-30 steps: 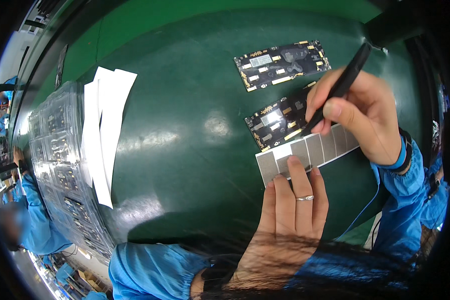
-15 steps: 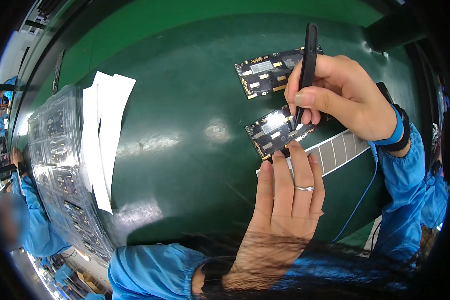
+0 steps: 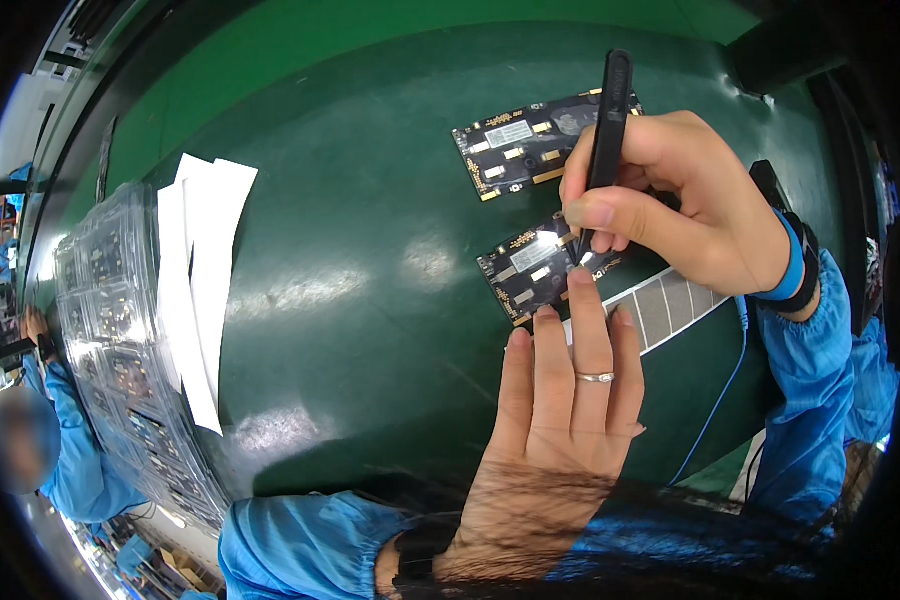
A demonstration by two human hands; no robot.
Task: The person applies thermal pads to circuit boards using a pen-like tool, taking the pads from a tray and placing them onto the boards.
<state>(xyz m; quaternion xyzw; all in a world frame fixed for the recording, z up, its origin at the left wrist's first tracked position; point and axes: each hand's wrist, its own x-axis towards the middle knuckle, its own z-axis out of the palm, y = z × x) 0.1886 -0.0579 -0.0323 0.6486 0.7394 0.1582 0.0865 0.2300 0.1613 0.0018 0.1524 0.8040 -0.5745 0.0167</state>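
Note:
Black tweezers (image 3: 610, 130) are pinched in my right hand (image 3: 705, 205), their tips down on the nearer black circuit board (image 3: 515, 275). My left hand (image 3: 560, 410) lies palm down with its fingers stretched out. One ringed finger reaches onto that board beside the tweezer tips, and the other fingertips rest at its near edge. Partly under those fingers runs a white strip with grey rectangular stickers (image 3: 665, 310). Beyond sits a second black circuit board (image 3: 510, 155), its right part hidden by my right hand. Whether the tweezers hold anything is hidden.
Long white paper strips (image 3: 205, 290) lie at the left on the green mat (image 3: 370, 200). Beside them are stacked clear plastic trays (image 3: 120, 330) with boards inside. A blue cord (image 3: 720, 400) trails from my right wristband. Another person (image 3: 65, 430) sits at far left.
My left ringed finger has moved further onto the nearer board, closer to the tweezer tips. The tweezers have shifted slightly left over the board. The view has shifted a little.

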